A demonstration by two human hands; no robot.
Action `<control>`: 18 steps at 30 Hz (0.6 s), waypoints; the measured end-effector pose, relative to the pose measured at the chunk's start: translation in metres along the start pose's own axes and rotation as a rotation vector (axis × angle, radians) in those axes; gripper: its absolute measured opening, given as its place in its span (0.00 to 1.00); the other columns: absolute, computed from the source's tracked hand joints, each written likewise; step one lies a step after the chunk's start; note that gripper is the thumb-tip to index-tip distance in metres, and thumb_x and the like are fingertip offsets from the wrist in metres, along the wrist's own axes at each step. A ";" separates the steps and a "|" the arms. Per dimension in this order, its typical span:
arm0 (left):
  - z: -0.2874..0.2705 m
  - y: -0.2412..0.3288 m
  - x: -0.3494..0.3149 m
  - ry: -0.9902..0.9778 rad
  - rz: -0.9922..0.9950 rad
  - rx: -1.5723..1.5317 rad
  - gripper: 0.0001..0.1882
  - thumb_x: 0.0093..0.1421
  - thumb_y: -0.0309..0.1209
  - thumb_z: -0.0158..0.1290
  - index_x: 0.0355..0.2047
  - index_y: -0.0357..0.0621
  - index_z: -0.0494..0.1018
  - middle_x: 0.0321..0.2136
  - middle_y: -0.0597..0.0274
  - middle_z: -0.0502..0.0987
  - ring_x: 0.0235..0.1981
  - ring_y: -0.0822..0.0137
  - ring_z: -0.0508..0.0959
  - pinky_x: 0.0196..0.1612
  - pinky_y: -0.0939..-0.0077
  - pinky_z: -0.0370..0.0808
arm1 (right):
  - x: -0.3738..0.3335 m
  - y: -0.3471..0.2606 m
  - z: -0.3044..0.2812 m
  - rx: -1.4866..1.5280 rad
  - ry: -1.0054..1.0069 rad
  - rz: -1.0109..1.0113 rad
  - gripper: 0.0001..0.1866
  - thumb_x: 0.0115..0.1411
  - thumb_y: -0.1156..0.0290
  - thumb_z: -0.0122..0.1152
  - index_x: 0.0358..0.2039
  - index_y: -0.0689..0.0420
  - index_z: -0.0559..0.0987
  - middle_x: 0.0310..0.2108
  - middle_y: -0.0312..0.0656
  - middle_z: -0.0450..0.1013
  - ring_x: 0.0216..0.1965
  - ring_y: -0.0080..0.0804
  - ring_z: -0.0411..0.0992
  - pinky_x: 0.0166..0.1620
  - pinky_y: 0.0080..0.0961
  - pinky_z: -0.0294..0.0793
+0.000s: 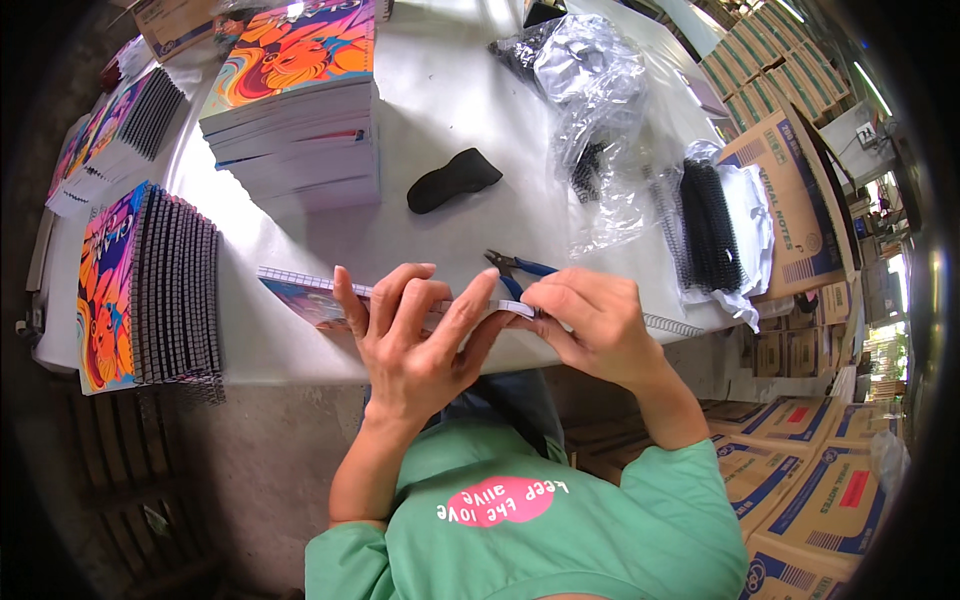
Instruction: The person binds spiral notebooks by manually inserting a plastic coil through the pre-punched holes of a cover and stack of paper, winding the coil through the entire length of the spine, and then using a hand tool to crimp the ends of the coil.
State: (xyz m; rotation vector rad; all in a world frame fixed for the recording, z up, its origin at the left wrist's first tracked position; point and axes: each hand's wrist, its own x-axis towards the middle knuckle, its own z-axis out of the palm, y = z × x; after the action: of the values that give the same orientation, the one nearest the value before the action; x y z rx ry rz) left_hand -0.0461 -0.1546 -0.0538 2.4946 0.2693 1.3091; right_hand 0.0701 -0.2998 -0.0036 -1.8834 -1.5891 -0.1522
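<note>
My left hand (415,325) grips a notebook (300,278) near the front edge of the table, fingers spread along its upright edge. A row of binding holes runs along that edge, and a colourful cover shows below it at the left. At the notebook's right end, my right hand (590,320) is closed in a pinch on a thin spiral coil (672,325), whose free length sticks out to the right. The fingertips partly hide where coil and paper meet. Just behind my hands lie cutting pliers (515,268) with blue handles.
A tall stack of unbound notebooks (295,150) stands at the back left. Coil-bound notebooks (175,290) are piled at the left. A black cloth piece (455,180) lies mid-table. Clear plastic wrap (600,110) and black coils (710,225) lie at the right, beside cardboard boxes (785,205).
</note>
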 end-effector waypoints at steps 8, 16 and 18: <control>-0.010 -0.014 -0.009 0.049 -0.029 0.157 0.25 0.37 0.52 0.65 0.33 0.55 0.75 0.28 0.68 0.65 0.40 0.63 0.72 0.65 0.44 0.33 | -0.001 -0.010 0.000 0.219 0.078 0.221 0.14 0.49 0.70 0.66 0.37 0.57 0.78 0.24 0.39 0.71 0.21 0.33 0.69 0.26 0.26 0.70; -0.006 -0.008 -0.005 0.099 -0.121 0.061 0.26 0.36 0.54 0.65 0.17 0.48 0.66 0.27 0.64 0.64 0.47 0.56 0.71 0.63 0.44 0.36 | 0.014 0.009 -0.028 0.557 -0.476 0.386 0.09 0.60 0.75 0.53 0.40 0.59 0.79 0.19 0.38 0.71 0.20 0.22 0.70 0.25 0.17 0.67; -0.008 -0.015 -0.007 0.060 -0.105 0.029 0.26 0.36 0.54 0.65 0.17 0.49 0.66 0.26 0.64 0.64 0.49 0.57 0.70 0.63 0.45 0.37 | 0.042 0.024 -0.030 0.623 -0.732 0.415 0.11 0.62 0.73 0.49 0.43 0.57 0.77 0.18 0.38 0.71 0.21 0.23 0.71 0.27 0.19 0.69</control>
State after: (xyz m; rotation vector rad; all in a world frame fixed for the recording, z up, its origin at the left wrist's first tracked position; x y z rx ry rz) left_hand -0.0570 -0.1417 -0.0603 2.4321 0.4306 1.3478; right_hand 0.1123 -0.2822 0.0306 -1.7697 -1.3705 1.1877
